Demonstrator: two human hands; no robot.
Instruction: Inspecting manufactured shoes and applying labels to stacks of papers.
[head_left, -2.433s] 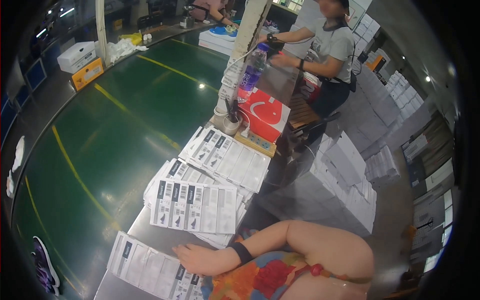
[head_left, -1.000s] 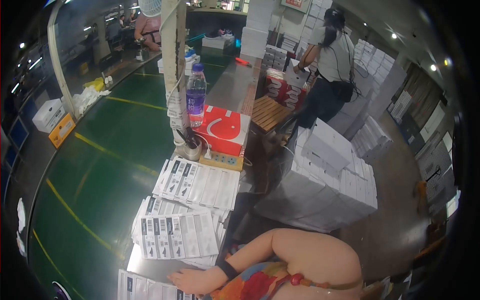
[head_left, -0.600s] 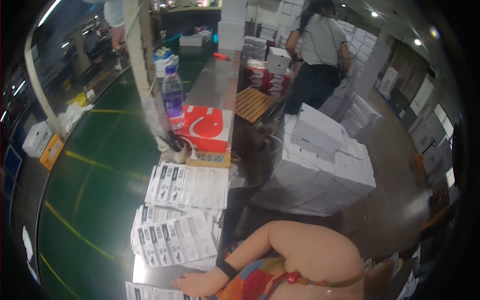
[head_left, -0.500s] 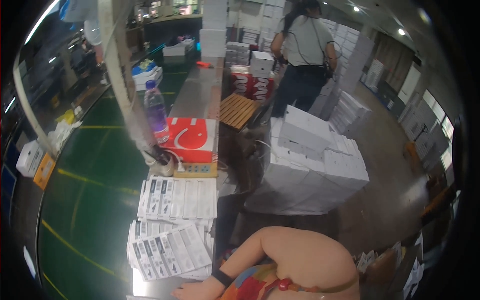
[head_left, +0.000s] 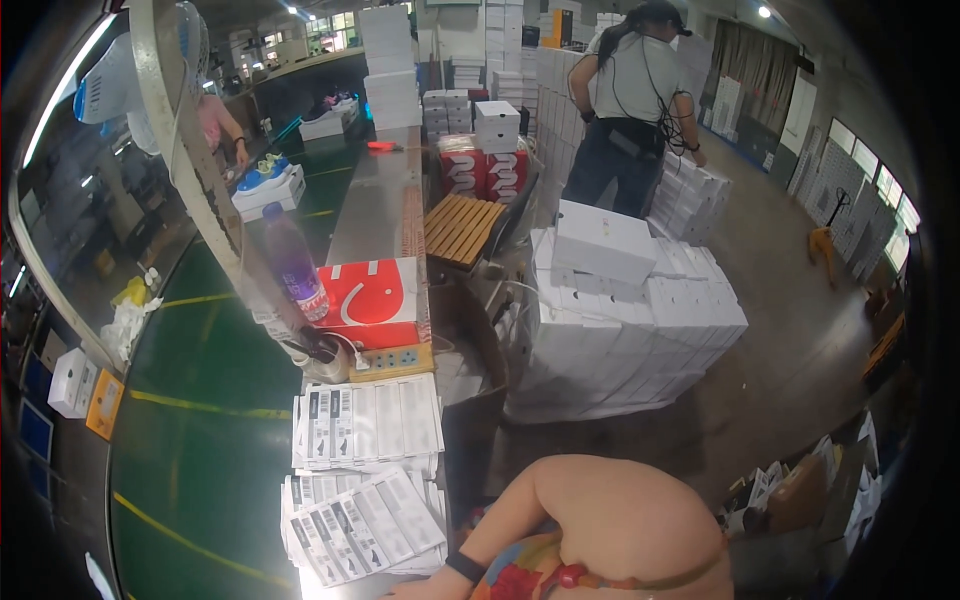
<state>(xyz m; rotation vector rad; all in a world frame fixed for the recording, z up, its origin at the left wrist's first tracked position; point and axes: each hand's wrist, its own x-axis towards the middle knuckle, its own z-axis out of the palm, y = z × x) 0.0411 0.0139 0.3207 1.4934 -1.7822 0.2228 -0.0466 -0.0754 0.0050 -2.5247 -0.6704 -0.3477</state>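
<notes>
At the lower edge, my right hand (head_left: 415, 589) lies at the near end of the workbench, beside a loose stack of printed label sheets (head_left: 365, 525). A black band circles its wrist. The fingers are mostly cut off by the picture's edge, so whether they hold anything is hidden. The top sheets of this stack lie askew, with barcodes and small shoe drawings. Just beyond sits a neater stack of label sheets (head_left: 370, 420). My left hand is out of view.
Beyond the sheets are a power strip (head_left: 392, 361), a red box (head_left: 365, 300) and a purple bottle (head_left: 290, 262). A green conveyor belt (head_left: 200, 450) runs along the left. White boxes (head_left: 630, 330) are piled at right; a person (head_left: 640, 110) stands behind them near a slatted wooden seat (head_left: 463, 230).
The view has shifted, and my right hand has slipped mostly below the lower edge. The person behind the boxes has turned, one arm now lowered toward boxes. A pink-sleeved person has appeared at far left.
</notes>
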